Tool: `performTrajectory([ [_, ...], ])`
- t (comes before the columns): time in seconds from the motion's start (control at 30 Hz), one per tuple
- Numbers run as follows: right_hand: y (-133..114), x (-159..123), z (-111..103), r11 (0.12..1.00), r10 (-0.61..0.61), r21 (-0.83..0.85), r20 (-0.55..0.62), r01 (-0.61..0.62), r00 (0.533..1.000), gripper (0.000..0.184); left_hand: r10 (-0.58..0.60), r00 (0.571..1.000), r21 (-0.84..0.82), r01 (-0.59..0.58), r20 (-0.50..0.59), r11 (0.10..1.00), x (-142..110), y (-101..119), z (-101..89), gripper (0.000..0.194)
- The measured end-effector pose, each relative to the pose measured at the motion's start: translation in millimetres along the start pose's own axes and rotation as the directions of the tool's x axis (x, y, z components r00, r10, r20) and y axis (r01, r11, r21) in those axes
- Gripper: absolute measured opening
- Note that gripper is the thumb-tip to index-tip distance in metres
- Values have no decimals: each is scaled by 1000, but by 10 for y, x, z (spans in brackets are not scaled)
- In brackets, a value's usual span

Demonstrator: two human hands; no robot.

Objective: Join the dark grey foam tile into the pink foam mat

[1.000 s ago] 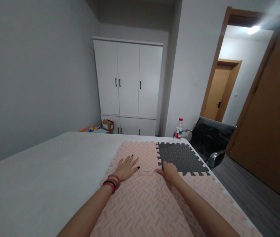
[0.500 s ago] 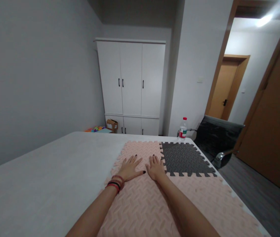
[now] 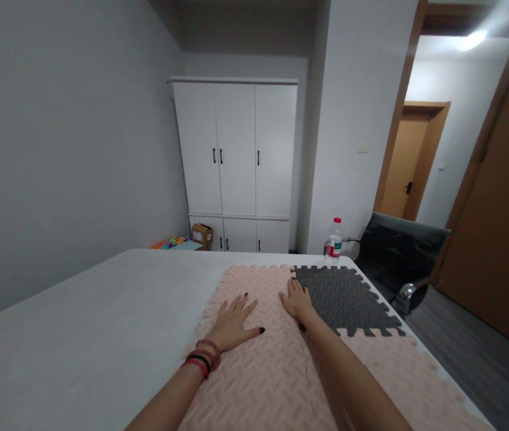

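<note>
I see my left hand (image 3: 235,323) pressed flat, fingers spread, gripping nothing, on the pink foam mat (image 3: 254,365) that covers the white table (image 3: 79,323) from centre toward 5 o'clock. My right hand (image 3: 298,300) lies open-palmed on the seam where the dark grey mat tile (image 3: 348,299) locks in at 2 o'clock. A water bottle (image 3: 334,240) stands beyond, at 1 o'clock.

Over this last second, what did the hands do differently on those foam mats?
The right hand left the seam below the grey mat, slid left beside the left hand, then moved up the grey mat's left seam, now flat there. The left hand stayed flat on the pink mat. Nothing was gripped; the mats and bottle kept their places.
</note>
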State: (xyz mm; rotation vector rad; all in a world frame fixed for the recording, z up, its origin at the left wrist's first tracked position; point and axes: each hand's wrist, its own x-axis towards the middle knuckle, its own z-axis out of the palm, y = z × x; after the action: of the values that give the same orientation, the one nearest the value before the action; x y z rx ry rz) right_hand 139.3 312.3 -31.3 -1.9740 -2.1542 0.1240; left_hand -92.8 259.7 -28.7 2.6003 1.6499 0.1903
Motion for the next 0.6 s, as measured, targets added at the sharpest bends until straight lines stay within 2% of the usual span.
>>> performTrajectory([
  [0.17, 75, 335, -105, 999, -23, -32, 41, 24, 999, 65, 6, 1000, -14, -6, 7, 1000, 13, -14, -16, 82],
  [0.3, 56, 675, -177, 999, -22, -38, -24, 21, 999, 61, 5, 1000, -15, -5, 20, 1000, 17, -21, -34, 82],
  [0.47, 133, 839, 80, 999, 47, -14, 35, -47, 998, 63, 0, 999, -32, 1, 37, 999, 33, -41, -28, 82],
  [0.6, 210, 838, 183, 999, 31, -13, 31, -31, 999, 63, -1, 1000, -41, 2, 17, 999, 50, -54, -4, 82],
])
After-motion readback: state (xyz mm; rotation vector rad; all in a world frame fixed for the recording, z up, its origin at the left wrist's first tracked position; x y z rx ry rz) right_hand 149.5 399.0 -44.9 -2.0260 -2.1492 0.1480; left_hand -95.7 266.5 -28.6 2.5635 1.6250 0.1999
